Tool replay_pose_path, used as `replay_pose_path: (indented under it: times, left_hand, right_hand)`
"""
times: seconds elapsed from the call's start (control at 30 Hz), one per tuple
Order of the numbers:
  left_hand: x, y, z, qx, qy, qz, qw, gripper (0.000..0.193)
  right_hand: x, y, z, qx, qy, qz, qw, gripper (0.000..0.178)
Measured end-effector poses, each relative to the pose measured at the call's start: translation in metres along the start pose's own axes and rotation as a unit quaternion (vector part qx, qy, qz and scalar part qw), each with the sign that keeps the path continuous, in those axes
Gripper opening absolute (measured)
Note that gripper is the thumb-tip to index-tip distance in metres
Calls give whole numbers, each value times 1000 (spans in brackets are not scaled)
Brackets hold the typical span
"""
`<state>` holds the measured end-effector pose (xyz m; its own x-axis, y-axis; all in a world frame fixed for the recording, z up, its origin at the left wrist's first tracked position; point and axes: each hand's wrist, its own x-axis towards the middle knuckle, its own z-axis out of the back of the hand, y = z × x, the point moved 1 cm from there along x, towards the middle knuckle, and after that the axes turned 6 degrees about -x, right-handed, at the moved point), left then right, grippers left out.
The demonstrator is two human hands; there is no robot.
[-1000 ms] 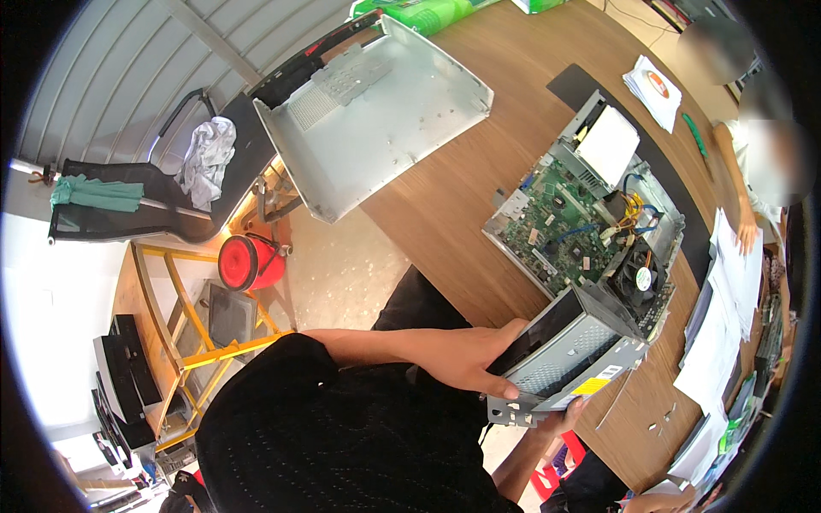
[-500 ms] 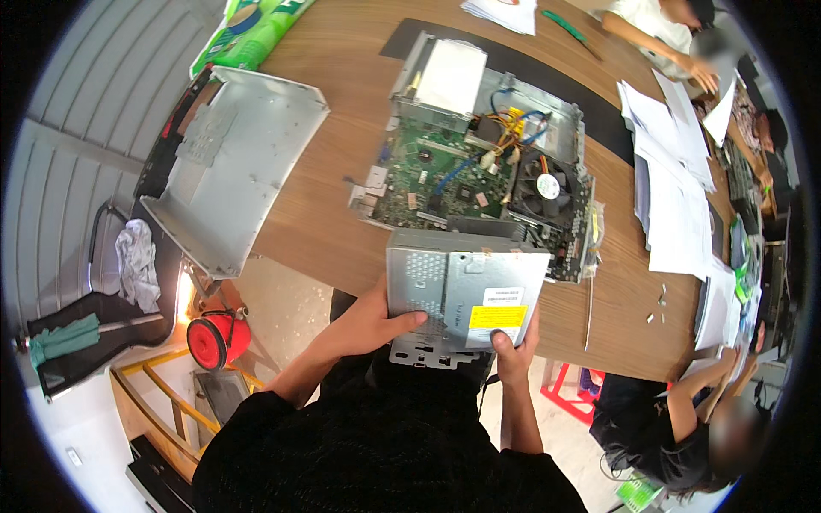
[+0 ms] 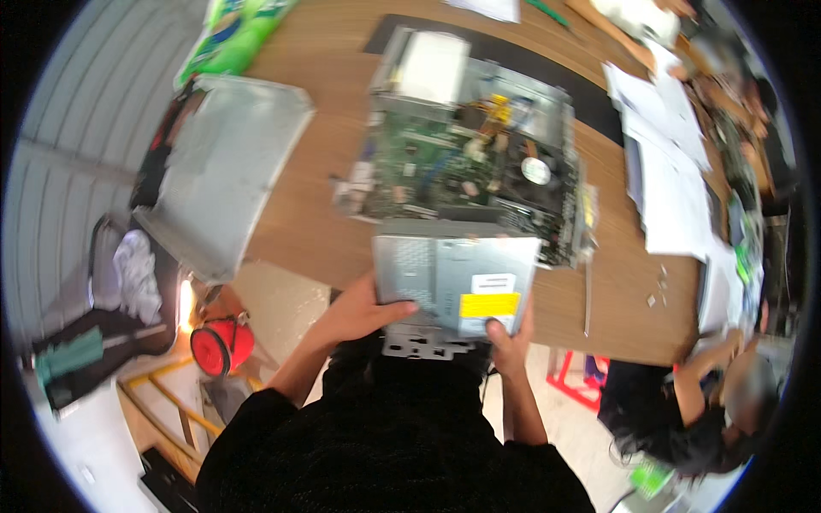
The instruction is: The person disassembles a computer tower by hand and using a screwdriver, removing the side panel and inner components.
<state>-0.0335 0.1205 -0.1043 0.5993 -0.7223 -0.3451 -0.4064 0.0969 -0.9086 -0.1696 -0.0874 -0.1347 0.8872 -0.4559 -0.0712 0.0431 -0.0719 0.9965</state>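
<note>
Metal box x1 (btwn 2 hands)

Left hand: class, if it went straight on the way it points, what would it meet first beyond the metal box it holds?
Past the metal box, the left hand would probably meet the open computer first, though the depth between them is unclear.

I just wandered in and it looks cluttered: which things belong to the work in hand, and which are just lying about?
In the work:
silver metal box, held by left grip and right grip
opened computer
pale metal cover, probably

Apparently just lying about:
papers
green package
red container
whitish cloth
</note>
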Motion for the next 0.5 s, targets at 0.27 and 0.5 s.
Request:
replay_pose_path:
  times: [0.27,0.5]
  left_hand:
    - [-4,16,1,-32,-92,-75,992,59]
    - [-14,37,7,-227,-56,-118,965,59]
  right_hand:
    - [-11,-34,13,36,-107,67,991,71]
    - [-1,14,53,165,-264,161,937,65]
